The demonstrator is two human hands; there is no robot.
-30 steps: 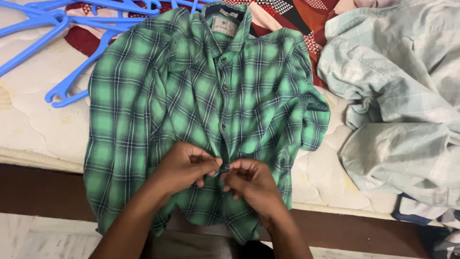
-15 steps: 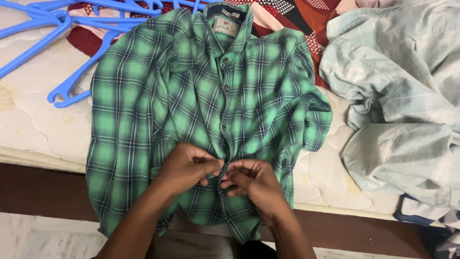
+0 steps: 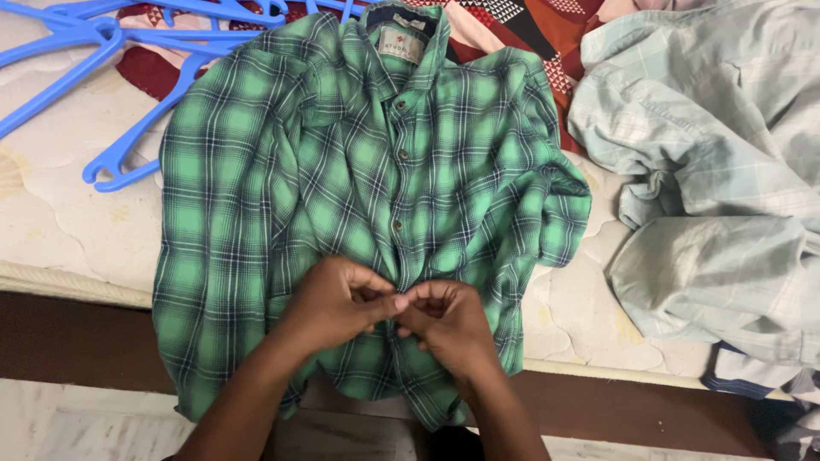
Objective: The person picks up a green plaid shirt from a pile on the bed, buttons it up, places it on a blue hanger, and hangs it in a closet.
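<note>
Blue plastic hangers lie in a loose heap at the upper left on a cream quilted mattress. A red patterned cloth lies along the top, and a crumpled pale blue checked garment fills the right side. A dark wooden bed frame runs below the mattress edge.

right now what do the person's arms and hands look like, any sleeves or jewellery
Both forearms are bare, with no sleeves in view. The left hand and right hand wear no gloves, and no rings, watch or bracelets show. Nothing is marked on them.
</note>
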